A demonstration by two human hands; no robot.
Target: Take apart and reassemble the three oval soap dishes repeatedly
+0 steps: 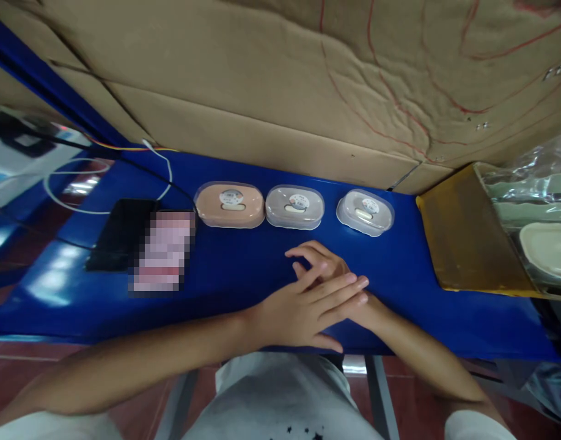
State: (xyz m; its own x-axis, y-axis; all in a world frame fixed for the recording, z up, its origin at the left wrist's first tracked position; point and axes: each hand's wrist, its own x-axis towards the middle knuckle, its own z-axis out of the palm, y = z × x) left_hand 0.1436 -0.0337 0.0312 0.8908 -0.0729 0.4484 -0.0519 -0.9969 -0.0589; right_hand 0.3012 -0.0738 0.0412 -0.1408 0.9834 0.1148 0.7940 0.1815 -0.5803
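Note:
My left hand (303, 308) lies across the back of my right hand (330, 263), its fingers stretched out and a little spread. Underneath, the right hand's visible fingers curl loosely, apart from one another, and nothing shows in them; part of that hand is covered. Beyond the hands, three oval boxes with clear lids and round stickers stand in a row on the blue table: a peach box (248, 215) at left, a pale grey box (285, 214) touching or nearly touching it, and another pale grey box (349, 215) set apart, slightly turned.
At left lie a black phone (120, 235) and a device with a blurred pink screen (165, 250), near a white cable (168, 168). An open cardboard carton (473, 238) with pale lidded boxes stands at right. A cardboard wall (244, 91) closes off the back of the blue table (230, 269).

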